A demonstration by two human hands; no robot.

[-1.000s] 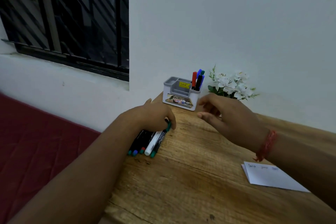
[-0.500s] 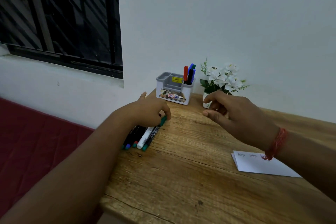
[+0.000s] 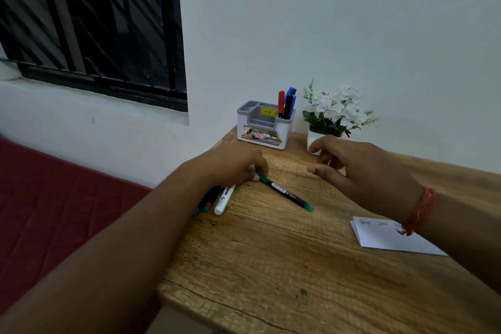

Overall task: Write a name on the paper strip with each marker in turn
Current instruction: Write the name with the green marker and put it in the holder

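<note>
Now the left hand [image 3: 233, 165] pinches the cap end of a slim black marker with green ends [image 3: 284, 191], which lies slanted on the wooden table [image 3: 271, 266]. Beside that hand rest a white marker [image 3: 224, 200] and a few dark ones [image 3: 206, 200]. Hovering near the marker, the right hand [image 3: 360, 171] holds nothing, fingers loosely spread. A folded white paper strip [image 3: 385, 237] with handwriting lies under the right wrist. Against the wall stand a grey-and-white plastic organiser [image 3: 264, 127] holding markers and a white flower pot [image 3: 333, 116].
</note>
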